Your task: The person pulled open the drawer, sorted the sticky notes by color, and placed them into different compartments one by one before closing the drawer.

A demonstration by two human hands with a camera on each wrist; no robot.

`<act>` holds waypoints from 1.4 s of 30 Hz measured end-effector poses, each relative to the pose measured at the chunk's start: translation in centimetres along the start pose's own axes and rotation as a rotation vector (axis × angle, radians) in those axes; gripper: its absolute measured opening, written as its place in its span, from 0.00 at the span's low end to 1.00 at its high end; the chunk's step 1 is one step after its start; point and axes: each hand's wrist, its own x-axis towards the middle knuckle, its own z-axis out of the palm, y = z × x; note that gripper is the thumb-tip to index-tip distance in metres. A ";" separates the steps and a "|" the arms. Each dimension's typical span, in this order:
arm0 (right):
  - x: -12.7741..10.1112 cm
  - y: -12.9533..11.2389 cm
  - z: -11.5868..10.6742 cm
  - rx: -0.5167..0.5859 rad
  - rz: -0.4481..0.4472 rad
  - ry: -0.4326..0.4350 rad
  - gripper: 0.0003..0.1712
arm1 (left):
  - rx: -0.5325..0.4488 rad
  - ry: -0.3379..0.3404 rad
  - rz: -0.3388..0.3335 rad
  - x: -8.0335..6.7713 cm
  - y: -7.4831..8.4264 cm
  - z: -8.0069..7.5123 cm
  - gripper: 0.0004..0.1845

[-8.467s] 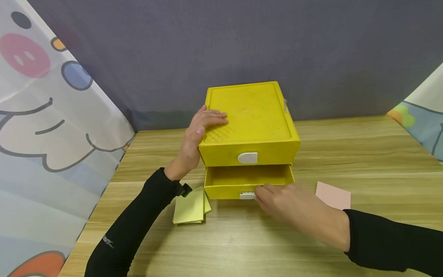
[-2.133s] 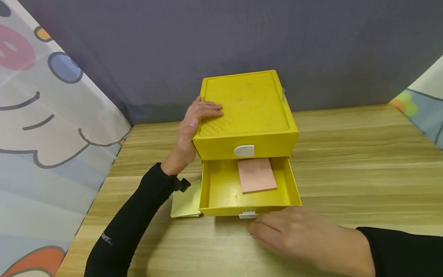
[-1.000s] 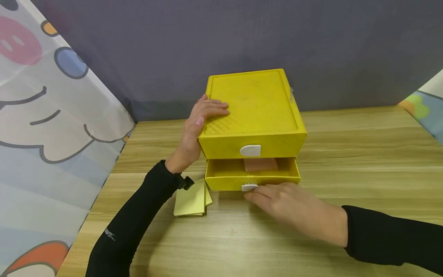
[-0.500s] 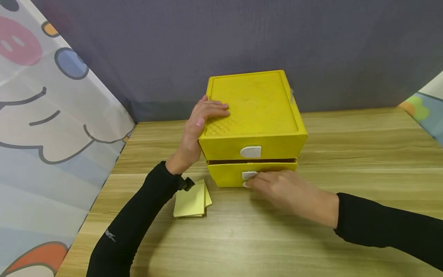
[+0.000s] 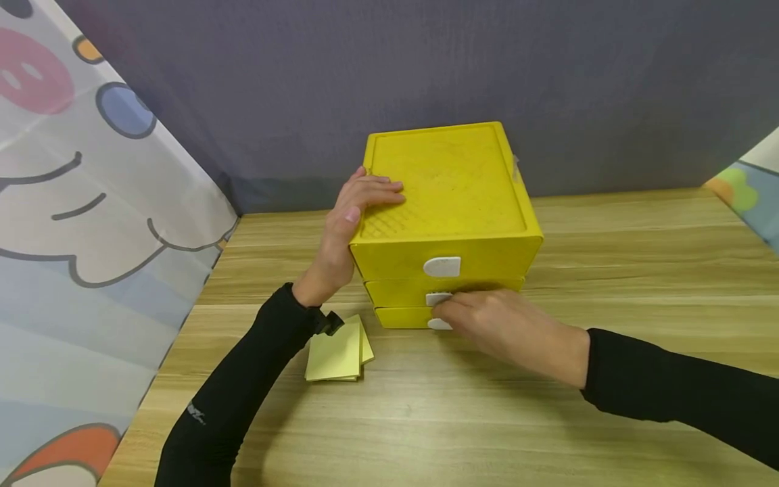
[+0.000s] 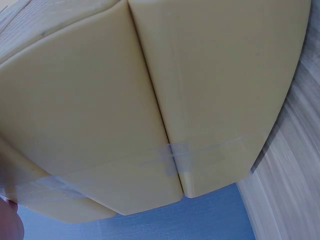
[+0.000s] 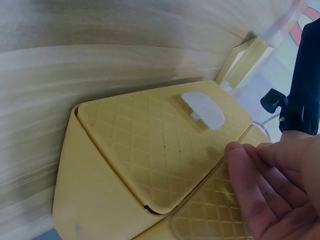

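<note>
A yellow drawer cabinet (image 5: 447, 186) stands on the table, its three drawers all pushed in. My left hand (image 5: 341, 230) rests on its top left edge, fingers lying on the top and palm against the side. At the middle drawer (image 5: 395, 293), my right hand (image 5: 505, 325) has curled fingers on the right part of the white handle (image 5: 438, 299). The right wrist view shows the fingertips (image 7: 234, 149) at that drawer's front, with the bottom drawer's white handle (image 7: 204, 111) free beside them. The pink sticky-note pad is out of sight.
Several yellow sticky-note pads (image 5: 335, 352) lie stacked askew on the table (image 5: 426, 419), near the cabinet's front left corner. A grey partition (image 5: 426, 61) stands behind the cabinet. Cartoon-printed sheets (image 5: 91, 223) hang at the sides. Clear tape (image 6: 175, 157) crosses the cabinet's side.
Earlier the pink sticky-note pad went from the table into the middle drawer. My right hand has since pushed that drawer fully in, hiding the pad. My left hand has kept its place.
</note>
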 end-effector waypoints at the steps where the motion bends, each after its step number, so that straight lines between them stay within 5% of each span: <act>1: 0.0 0.0 0.2 -0.013 -0.007 0.011 0.15 | 0.000 -0.001 0.000 0.0 0.0 -0.1 0.46; 7: -0.4 -0.4 1.7 -0.098 -0.054 0.036 0.09 | -0.002 0.010 -0.003 -0.4 0.0 -0.5 0.45; 18: -1.2 -1.0 2.4 -0.120 0.041 -0.065 0.07 | -0.020 0.028 0.004 -0.7 -0.1 -0.4 0.43; 24: -1.1 -1.2 2.6 -0.146 0.052 -0.041 0.09 | -0.025 0.028 0.000 -0.7 -0.2 -0.3 0.43; 42: -3.1 -4.5 1.6 -0.225 -0.043 -0.042 0.17 | -0.050 0.021 0.013 -0.6 -0.2 0.1 0.44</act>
